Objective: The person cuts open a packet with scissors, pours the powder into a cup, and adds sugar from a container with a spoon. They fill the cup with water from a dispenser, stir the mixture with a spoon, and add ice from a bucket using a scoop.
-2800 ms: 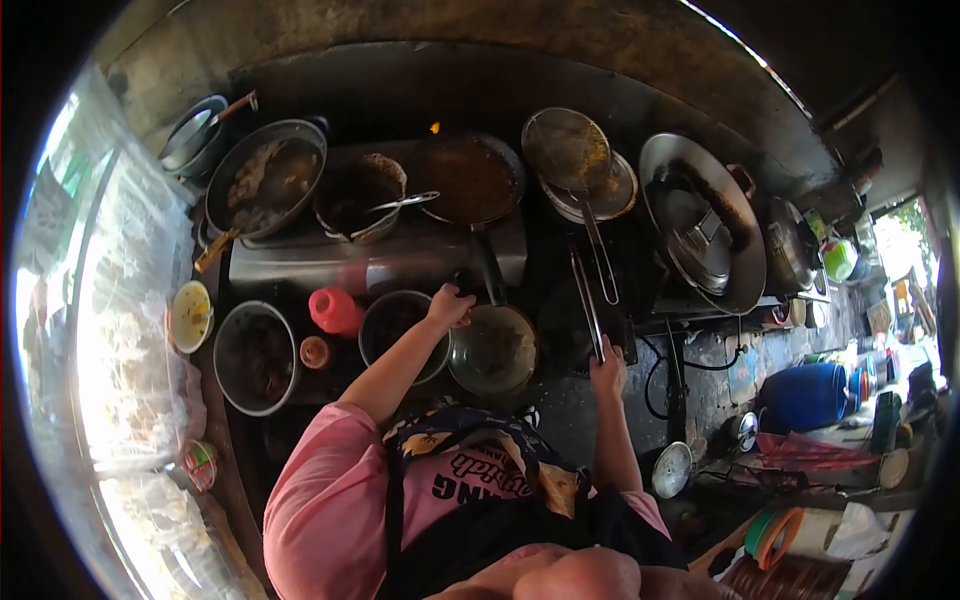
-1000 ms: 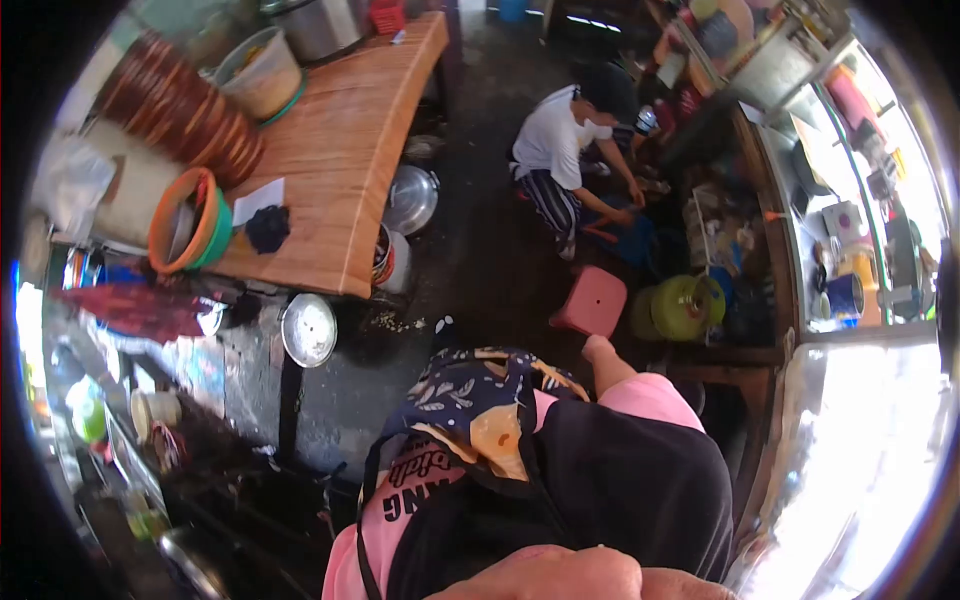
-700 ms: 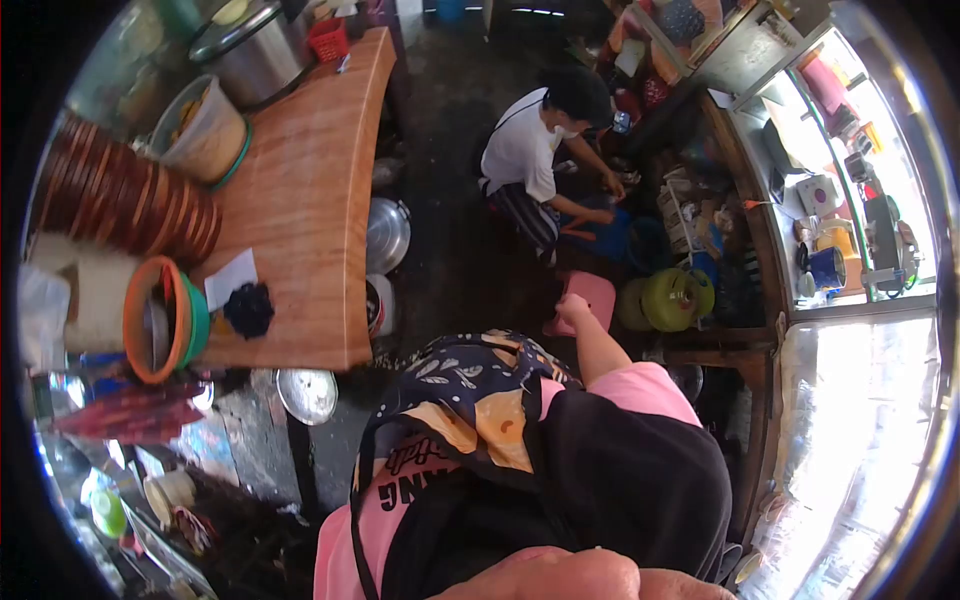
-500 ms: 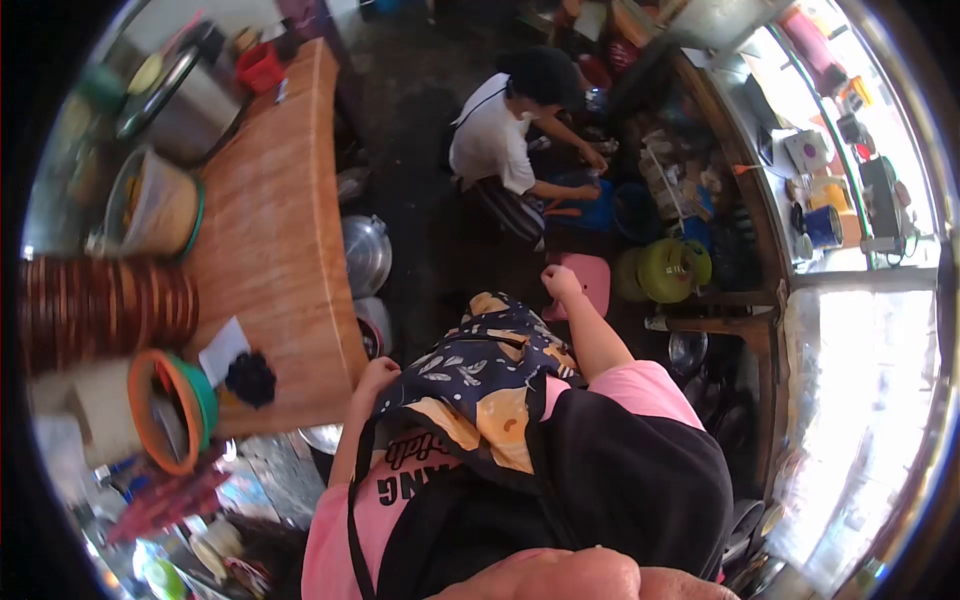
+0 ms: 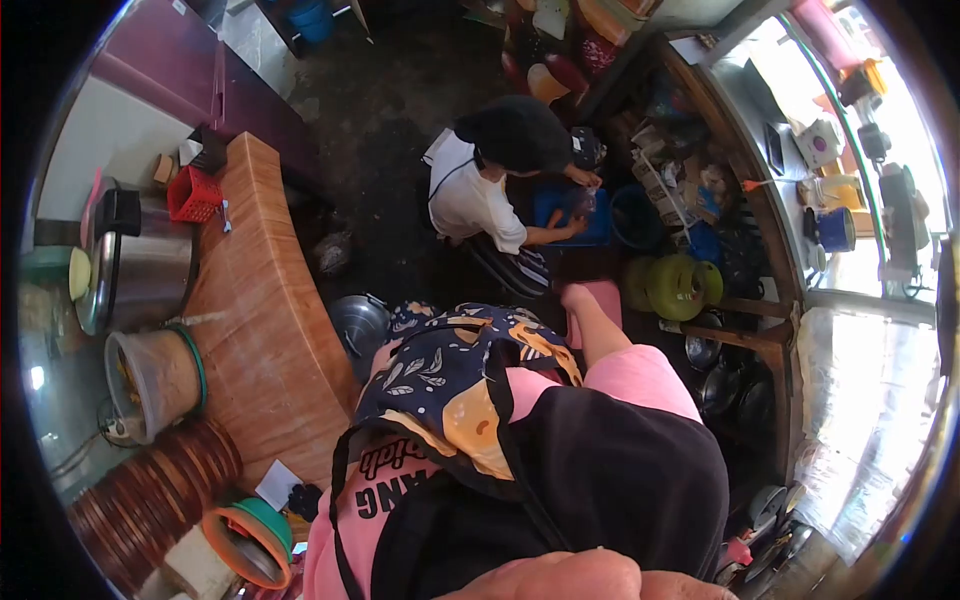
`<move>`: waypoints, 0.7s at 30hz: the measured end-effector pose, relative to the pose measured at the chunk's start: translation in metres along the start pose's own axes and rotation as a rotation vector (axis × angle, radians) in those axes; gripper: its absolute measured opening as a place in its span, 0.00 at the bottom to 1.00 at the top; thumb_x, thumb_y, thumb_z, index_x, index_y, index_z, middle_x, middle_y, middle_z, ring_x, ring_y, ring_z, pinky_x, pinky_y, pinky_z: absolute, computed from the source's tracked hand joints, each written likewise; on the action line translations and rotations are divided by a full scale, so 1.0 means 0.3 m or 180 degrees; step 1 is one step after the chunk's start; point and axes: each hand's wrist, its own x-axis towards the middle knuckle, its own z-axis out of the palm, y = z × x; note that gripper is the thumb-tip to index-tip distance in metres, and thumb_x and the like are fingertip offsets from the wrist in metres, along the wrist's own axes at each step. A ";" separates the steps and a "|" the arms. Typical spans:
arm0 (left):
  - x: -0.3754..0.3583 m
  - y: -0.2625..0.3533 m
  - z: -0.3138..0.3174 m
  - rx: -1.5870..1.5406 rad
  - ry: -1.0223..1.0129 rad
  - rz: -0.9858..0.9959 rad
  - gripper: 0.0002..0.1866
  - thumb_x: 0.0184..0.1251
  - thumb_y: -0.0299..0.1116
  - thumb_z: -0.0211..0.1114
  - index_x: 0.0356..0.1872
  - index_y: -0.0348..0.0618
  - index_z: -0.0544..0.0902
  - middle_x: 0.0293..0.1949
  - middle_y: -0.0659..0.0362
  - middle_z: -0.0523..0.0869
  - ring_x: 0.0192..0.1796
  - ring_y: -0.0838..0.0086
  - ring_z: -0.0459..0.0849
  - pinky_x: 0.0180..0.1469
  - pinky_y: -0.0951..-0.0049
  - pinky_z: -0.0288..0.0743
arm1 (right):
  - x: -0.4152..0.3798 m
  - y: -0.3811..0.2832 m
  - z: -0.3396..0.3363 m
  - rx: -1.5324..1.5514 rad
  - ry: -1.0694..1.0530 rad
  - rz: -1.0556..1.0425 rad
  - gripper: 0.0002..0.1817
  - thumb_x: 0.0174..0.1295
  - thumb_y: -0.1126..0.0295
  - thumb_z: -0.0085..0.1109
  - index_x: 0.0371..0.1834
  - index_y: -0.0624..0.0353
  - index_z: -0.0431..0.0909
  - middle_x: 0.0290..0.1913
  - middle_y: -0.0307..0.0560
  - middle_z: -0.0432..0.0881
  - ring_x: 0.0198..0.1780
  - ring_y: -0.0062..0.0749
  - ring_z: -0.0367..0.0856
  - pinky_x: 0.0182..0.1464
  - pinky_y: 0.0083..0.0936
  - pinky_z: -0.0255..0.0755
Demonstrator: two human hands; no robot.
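My right hand (image 5: pixel 577 295) hangs at the end of my lowered arm, in front of a pink plastic stool (image 5: pixel 601 310). Its fingers are hidden from above, so whether it is closed does not show. A skin-coloured patch beside my apron, near the table's edge, may be my left hand (image 5: pixel 384 356); no fingers can be made out there. I wear a dark patterned apron (image 5: pixel 425 375) over a pink shirt. Below and ahead, a person (image 5: pixel 478 200) in a white shirt and black cap sits low, holding a clear plastic bag (image 5: pixel 583 203) over a blue tray (image 5: pixel 602 228).
A wood-patterned table (image 5: pixel 265 330) runs along my left, bearing a large steel pot (image 5: pixel 150 265), a bucket (image 5: pixel 160 385) and stacked brown rings (image 5: pixel 155 500). A metal pot (image 5: pixel 358 325) stands low beside it. Green gas cylinders (image 5: pixel 680 287) and shelving (image 5: pixel 770 210) line the right.
My view has shifted forward, bringing the stool and the seated person closer. My right hand now overlaps the stool. The person's hands have come up with a plastic bag.
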 end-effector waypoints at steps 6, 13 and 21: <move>0.284 -0.067 -0.270 -0.0573 0.0122 0.0196 0.18 0.54 0.38 0.66 0.44 0.41 0.82 0.39 0.49 0.85 0.45 0.62 0.84 0.48 0.69 0.74 | 0.276 -0.697 -0.319 -0.0027 -0.0116 -0.1078 0.13 0.48 0.62 0.54 0.33 0.53 0.84 0.39 0.55 0.84 0.43 0.48 0.82 0.46 0.41 0.75; 0.621 -0.028 -0.923 -0.0343 0.0456 0.0525 0.13 0.53 0.37 0.65 0.38 0.42 0.82 0.36 0.51 0.85 0.41 0.59 0.84 0.43 0.66 0.75 | 0.559 -1.179 -0.612 0.0067 0.0026 -0.1049 0.13 0.51 0.65 0.52 0.36 0.55 0.84 0.40 0.56 0.83 0.43 0.51 0.81 0.46 0.43 0.75; 1.064 -0.285 -1.248 0.0263 -0.0283 -0.0060 0.17 0.53 0.46 0.63 0.37 0.44 0.85 0.38 0.48 0.85 0.43 0.57 0.84 0.46 0.63 0.75 | 0.857 -1.185 -0.848 0.0374 0.0076 -0.0362 0.17 0.49 0.61 0.54 0.39 0.56 0.84 0.41 0.57 0.83 0.45 0.50 0.81 0.50 0.38 0.74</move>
